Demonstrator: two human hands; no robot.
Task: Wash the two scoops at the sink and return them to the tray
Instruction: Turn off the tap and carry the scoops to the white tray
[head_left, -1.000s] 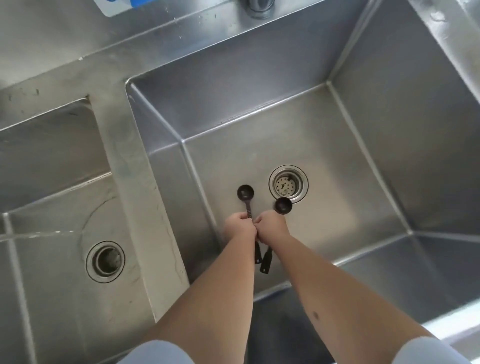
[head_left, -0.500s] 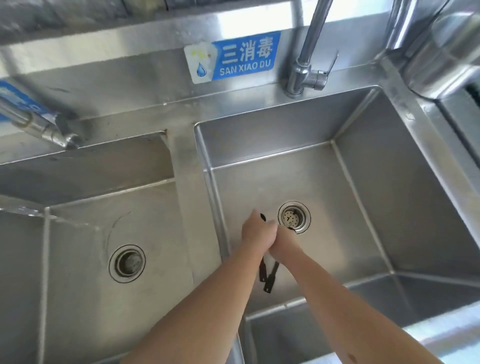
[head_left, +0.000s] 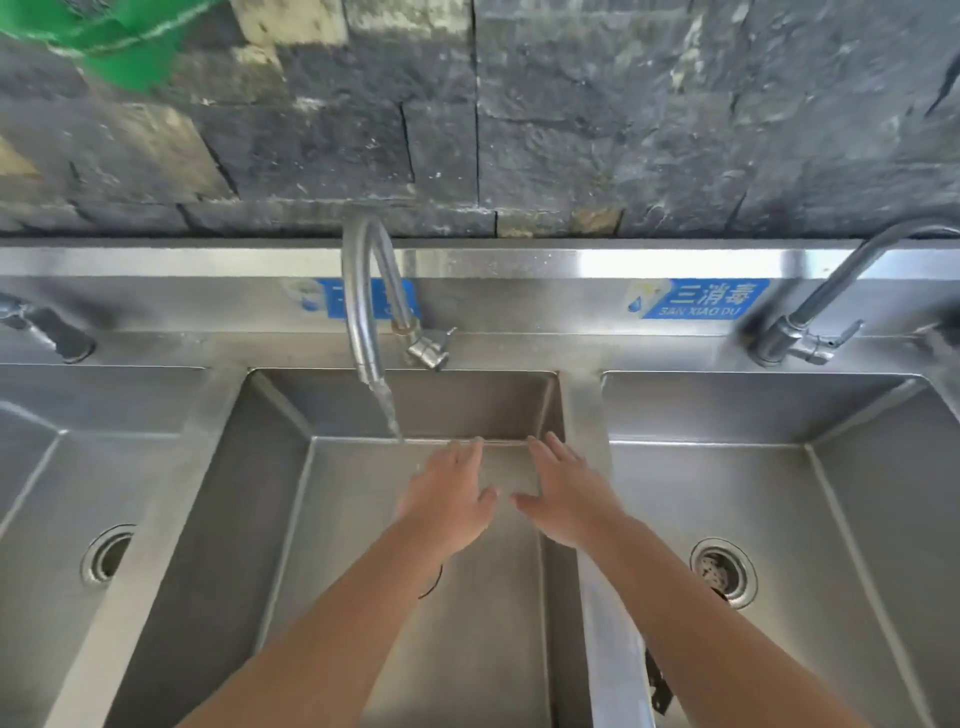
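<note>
**Two empty hands under the tap**

Two bare hands reached over the middle stainless-steel sink basin (head_left: 291, 519), fingers spread, gripping nothing. Left hand (head_left: 451, 501) sat at 5 o'clock of the water stream (head_left: 390, 410) falling from the curved chrome faucet (head_left: 363, 291); right hand (head_left: 566, 493) just beside it. A dark scoop handle (head_left: 655, 680) showed at 5 o'clock, in the right basin (head_left: 831, 519), beside the right forearm. The second scoop was not visible.

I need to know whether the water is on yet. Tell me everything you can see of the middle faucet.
The middle faucet is a shiny steel gooseneck. It rises from a base with a small lever on the ledge behind the middle basin, arches forward and points down into it. Water runs from its spout in a thin stream, falling just beside the left hand. Neither hand touches the faucet.
</note>
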